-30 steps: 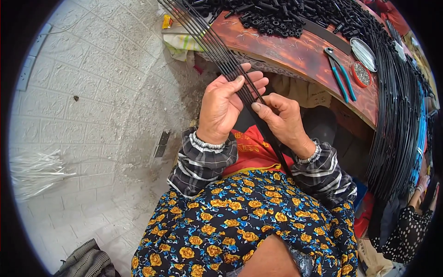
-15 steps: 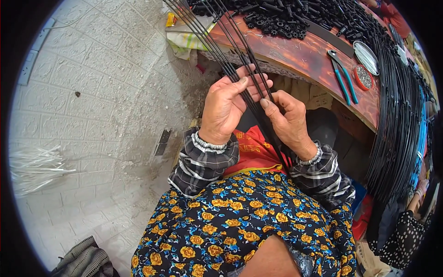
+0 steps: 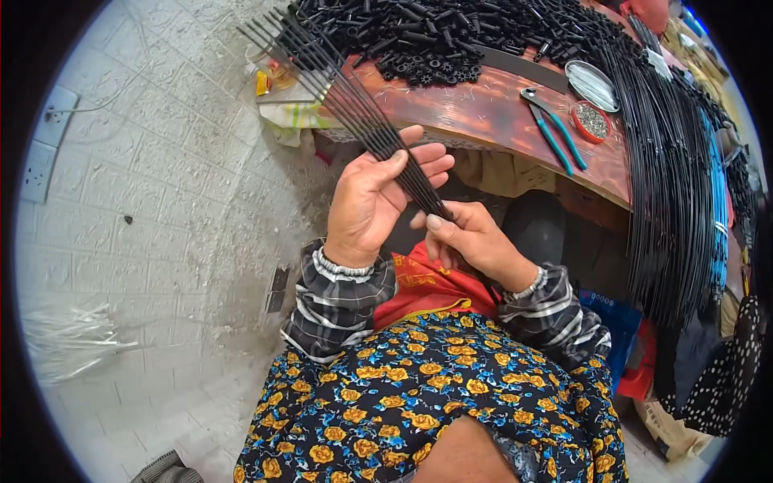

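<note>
A fan of thin black rods point(image 3: 372, 113) slants from the upper left down between my hands. My left hand point(image 3: 358, 201) holds them midway, the thumb pressed over them against the palm side and the other fingers stretched out underneath. Lower down, my right hand point(image 3: 479, 241) pinches the rods' gathered part between thumb and bent fingers. The rods' lower ends are hidden behind the right hand. Below the hands lies a red cloth point(image 3: 427, 282) with yellow markings, above my flowered clothing point(image 3: 403, 386).
Black plastic parts point(image 3: 435, 36) lie heaped on the reddish table point(image 3: 491, 101). Teal-handled pliers point(image 3: 555, 137), a red dish of small metal pieces point(image 3: 592, 122) and an oval dish of white strips point(image 3: 592, 85) sit there. More black rods point(image 3: 668, 185) hang over the right side.
The rods held apart earlier now lie together in one bundle, and their upper ends point further left. My right hand has moved left and down along them. The table appears further left in view.
</note>
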Action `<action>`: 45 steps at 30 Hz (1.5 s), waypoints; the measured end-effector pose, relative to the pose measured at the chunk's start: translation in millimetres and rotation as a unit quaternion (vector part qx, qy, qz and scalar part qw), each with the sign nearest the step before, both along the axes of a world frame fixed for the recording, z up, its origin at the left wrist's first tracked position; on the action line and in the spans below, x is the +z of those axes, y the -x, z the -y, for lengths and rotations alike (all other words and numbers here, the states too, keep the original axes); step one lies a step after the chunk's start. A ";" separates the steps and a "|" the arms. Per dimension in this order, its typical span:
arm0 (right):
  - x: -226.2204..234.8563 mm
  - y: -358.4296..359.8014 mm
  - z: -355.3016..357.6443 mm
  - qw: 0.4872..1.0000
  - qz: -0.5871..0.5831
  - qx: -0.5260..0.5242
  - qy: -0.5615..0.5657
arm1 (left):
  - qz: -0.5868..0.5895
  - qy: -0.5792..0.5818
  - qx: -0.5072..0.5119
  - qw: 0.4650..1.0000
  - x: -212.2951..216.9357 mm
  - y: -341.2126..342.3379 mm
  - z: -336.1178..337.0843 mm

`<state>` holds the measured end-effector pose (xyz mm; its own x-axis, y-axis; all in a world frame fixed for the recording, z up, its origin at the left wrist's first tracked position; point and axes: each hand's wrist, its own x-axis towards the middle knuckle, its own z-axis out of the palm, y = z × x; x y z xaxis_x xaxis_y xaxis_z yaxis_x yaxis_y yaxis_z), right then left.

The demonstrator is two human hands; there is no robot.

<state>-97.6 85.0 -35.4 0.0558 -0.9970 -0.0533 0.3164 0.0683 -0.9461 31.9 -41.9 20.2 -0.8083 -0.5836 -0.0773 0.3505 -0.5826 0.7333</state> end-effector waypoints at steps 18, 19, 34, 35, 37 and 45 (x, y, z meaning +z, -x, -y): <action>27.5 11.2 -39.7 0.965 -0.095 -0.174 0.173 | 0.041 0.115 -0.053 0.991 65.1 33.1 -35.9; 33.2 14.8 -45.4 0.981 -0.105 -0.108 0.124 | 0.045 0.120 -0.062 0.990 69.9 36.1 -39.0; 89.2 18.9 -56.5 0.965 -0.032 -0.135 0.224 | 0.039 0.206 -0.110 0.972 131.6 64.3 -39.2; 90.0 22.0 -57.0 0.956 -0.066 -0.125 0.257 | 0.032 0.209 -0.125 0.969 135.8 67.3 -35.8; 101.5 33.1 -60.9 0.952 -0.133 -0.122 0.249 | 0.023 0.210 -0.153 0.965 141.1 72.0 -27.8; 151.2 84.5 -26.7 0.903 -0.339 -0.198 0.177 | -0.011 0.309 -0.186 0.933 183.7 134.1 25.3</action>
<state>-182.1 111.8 115.7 -0.2341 -0.8929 0.3846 -0.4092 -0.2684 -0.8721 -102.1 -67.2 203.9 -0.9612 -0.1902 0.2000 0.2276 -0.1361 0.9642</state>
